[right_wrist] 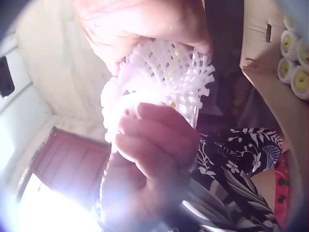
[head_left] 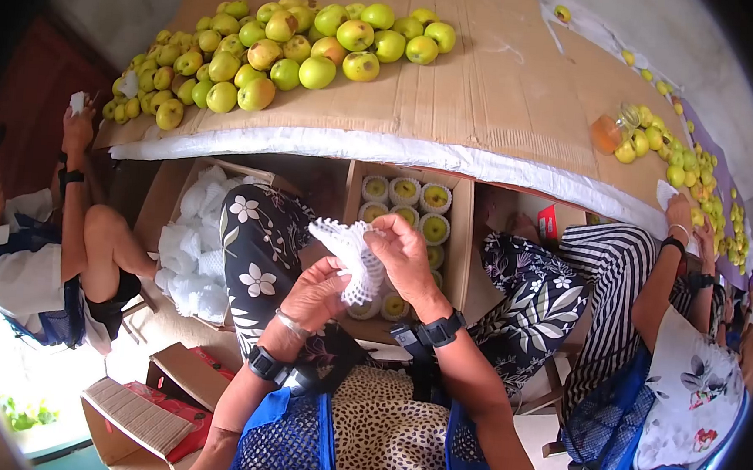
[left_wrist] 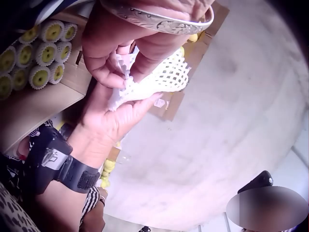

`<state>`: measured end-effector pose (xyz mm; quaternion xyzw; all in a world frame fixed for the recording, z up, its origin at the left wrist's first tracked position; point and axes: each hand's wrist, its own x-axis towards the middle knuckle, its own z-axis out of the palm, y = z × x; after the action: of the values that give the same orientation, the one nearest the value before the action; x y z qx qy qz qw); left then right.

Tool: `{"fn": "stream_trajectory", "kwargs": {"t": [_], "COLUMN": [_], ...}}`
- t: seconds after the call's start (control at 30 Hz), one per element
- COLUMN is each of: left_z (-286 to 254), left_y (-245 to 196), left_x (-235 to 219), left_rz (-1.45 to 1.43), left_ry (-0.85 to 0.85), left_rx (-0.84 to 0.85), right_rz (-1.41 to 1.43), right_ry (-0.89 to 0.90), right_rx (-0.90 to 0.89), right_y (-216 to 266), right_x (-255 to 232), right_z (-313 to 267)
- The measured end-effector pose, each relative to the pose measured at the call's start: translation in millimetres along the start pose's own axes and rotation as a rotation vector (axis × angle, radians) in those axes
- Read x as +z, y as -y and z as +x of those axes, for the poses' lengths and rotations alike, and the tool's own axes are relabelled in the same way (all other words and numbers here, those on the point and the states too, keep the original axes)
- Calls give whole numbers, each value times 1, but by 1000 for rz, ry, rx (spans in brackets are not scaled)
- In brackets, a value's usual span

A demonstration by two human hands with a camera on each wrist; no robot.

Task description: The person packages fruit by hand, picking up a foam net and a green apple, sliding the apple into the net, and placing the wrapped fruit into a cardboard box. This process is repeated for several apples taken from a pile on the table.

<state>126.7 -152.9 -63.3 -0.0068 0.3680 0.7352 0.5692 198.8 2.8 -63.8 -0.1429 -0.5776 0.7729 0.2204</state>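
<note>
A white foam fruit net point(head_left: 353, 255) is held up between both hands in front of the chest, its mesh bunched and its upper end flaring to the left in the head view. The left hand point(head_left: 315, 296), with a bangle at its wrist, pinches the lower side. The right hand point(head_left: 405, 259) grips the other side between thumb and fingers. In the left wrist view the lattice end of the net point(left_wrist: 171, 75) spreads out beyond the fingers. Glare whitens part of the net point(right_wrist: 169, 72) in the right wrist view. Behind the hands stands a carton point(head_left: 459, 241) of netted apples.
A heap of green-yellow apples point(head_left: 258, 52) lies on the cardboard-covered table point(head_left: 491, 95). White foam nets point(head_left: 192, 257) fill a box at the left. Open cartons point(head_left: 141, 415) stand on the floor lower left. People sit at both sides; a jar point(head_left: 608, 133) stands at right.
</note>
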Motion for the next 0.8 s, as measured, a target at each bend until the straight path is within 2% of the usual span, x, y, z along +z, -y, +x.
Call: {"fn": "stream_trajectory", "kwargs": {"t": [0.03,0.07,0.1,0.2,0.3,0.4,0.5,0.53,0.57,0.67,0.7,0.77,0.8], "left_z": [0,0,1,3,5,0,2,-2,-4,-6,-2,-3,-3], "left_y": [-1,-2,-1,1,2,-1,-1,-10,-15,-20,-16,-13,-12], "left_x": [1,1,-2,-17,-20,-11,-11,-1,12,35,30,29,27], "left_rz": [4,9,15,49,53,91,558,488,448,734,794,715,703], "left_ry": [-14,-27,-35,-67,-67,-184,-105,-80,57,149,131,50,-30], "left_rx": [11,21,17,27,43,32,375,251,250,249,297,278,375], "right_rz": [-24,2,-74,63,41,45,-220,-291,-274,-563,-511,-344,-308], "right_ry": [0,-43,-139,-285,-292,-289,-71,26,129,371,390,337,245], "right_rx": [8,-57,-48,-133,-149,-156,-81,-38,-4,-38,-54,-14,-61], "right_y": [3,-3,-2,-8,-3,6,19,29,37,54,48,47,40], "right_x": [-1,-2,-3,-12,-20,-23,-33,-31,-25,-9,-6,-3,-4], "right_z": [-1,-1,-2,2,-3,-8,-11,-12,-12,-10,-11,-12,-12]}}
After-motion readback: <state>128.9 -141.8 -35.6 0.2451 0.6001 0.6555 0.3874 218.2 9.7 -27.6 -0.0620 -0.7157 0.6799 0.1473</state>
